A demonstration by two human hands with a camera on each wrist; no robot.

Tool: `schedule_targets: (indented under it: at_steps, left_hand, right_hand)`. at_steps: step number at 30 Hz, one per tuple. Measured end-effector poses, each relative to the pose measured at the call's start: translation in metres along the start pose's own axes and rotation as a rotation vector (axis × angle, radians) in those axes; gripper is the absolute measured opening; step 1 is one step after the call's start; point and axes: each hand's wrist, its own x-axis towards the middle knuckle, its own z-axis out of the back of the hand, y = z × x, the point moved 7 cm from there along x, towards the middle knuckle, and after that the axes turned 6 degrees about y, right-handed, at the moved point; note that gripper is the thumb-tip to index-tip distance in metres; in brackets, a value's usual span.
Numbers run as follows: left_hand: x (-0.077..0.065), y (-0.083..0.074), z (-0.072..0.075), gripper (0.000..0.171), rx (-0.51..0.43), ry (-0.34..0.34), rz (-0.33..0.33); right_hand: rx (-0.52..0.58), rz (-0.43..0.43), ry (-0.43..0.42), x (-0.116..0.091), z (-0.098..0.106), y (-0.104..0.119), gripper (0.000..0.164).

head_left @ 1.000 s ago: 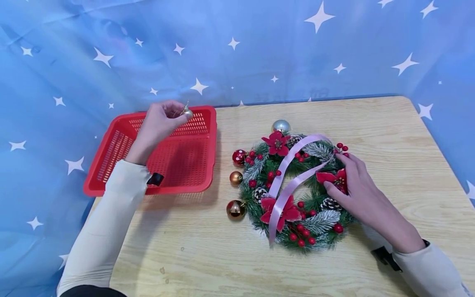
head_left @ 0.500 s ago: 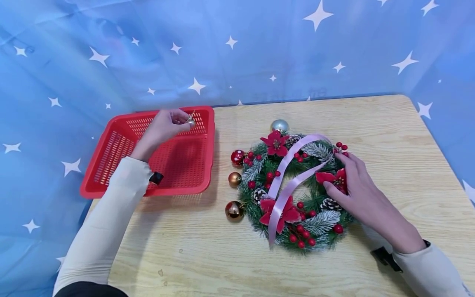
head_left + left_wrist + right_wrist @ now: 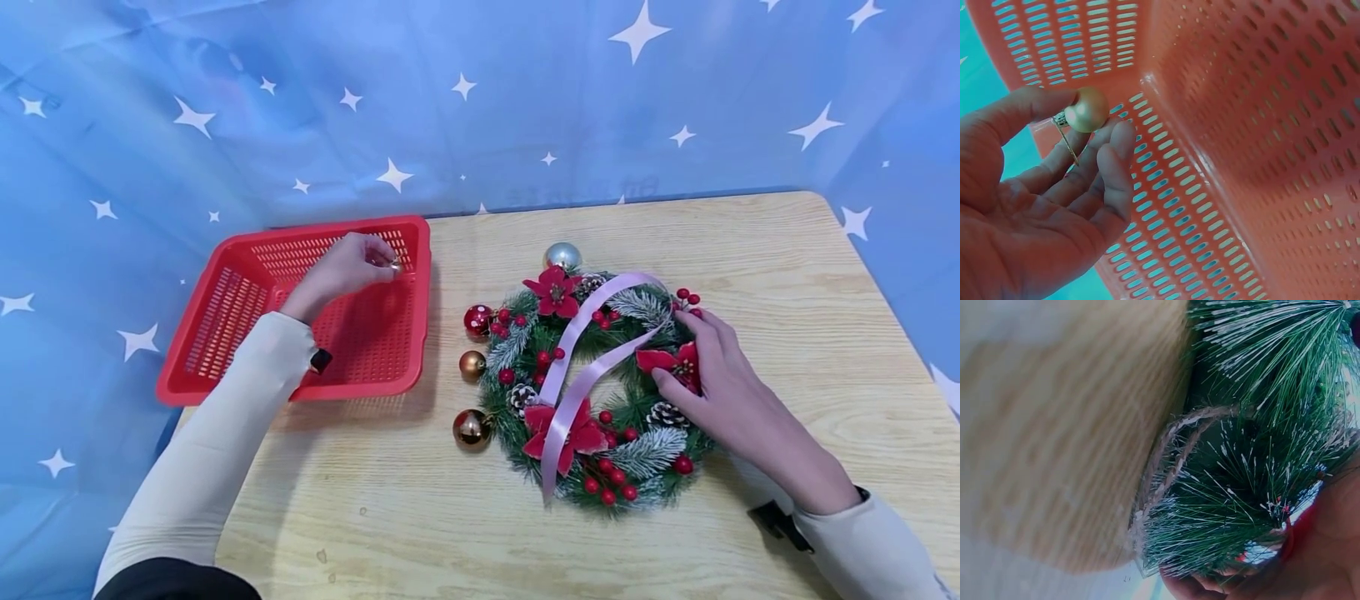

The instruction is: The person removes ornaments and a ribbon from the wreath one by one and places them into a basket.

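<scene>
My left hand [image 3: 341, 271] is inside the red plastic basket [image 3: 360, 389], near its far right corner. Thumb and fingers pinch a small gold bauble [image 3: 1089, 110] with a thin gold hanging loop, which is clearer in the left wrist view. On the table, my right hand [image 3: 738, 400] grips the right side of a green Christmas wreath [image 3: 648, 454]. Its thumb lies by a red poinsettia and its fingers reach the red berries. A pink ribbon [image 3: 581, 400] lies across the wreath. The right wrist view shows a twine loop [image 3: 1175, 456] among the frosted needles.
Left of the wreath sit a red spotted bauble [image 3: 477, 322], a copper bauble [image 3: 472, 365] and a shiny brown bauble [image 3: 472, 429]. A silver bauble [image 3: 562, 256] touches its back edge. A blue star-printed curtain [image 3: 510, 100] stands behind the wooden table [image 3: 405, 508].
My left hand, holding the gold bauble, has moved lower and slightly right, from above the basket's back rim down into it. The right hand stays on the wreath.
</scene>
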Motion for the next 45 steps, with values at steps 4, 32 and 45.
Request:
schedule_targets:
  at_steps: [4,32,45]
  left_hand:
    - [0.005,0.003,-0.003,0.02,-0.004,0.019,0.007]
    - [0.019,0.024,-0.022,0.022,-0.108,0.17,0.075]
    - [-0.016,-0.013,0.017,0.033,-0.041,0.079,0.022]
  right_hand:
    - [0.0,0.0,0.005,0.0,0.0,-0.001,0.095]
    - [-0.009,0.01,0.014,0.002,0.0,-0.003,0.095]
    - [-0.007,0.017,0.023,0.002,0.001,-0.001,0.094]
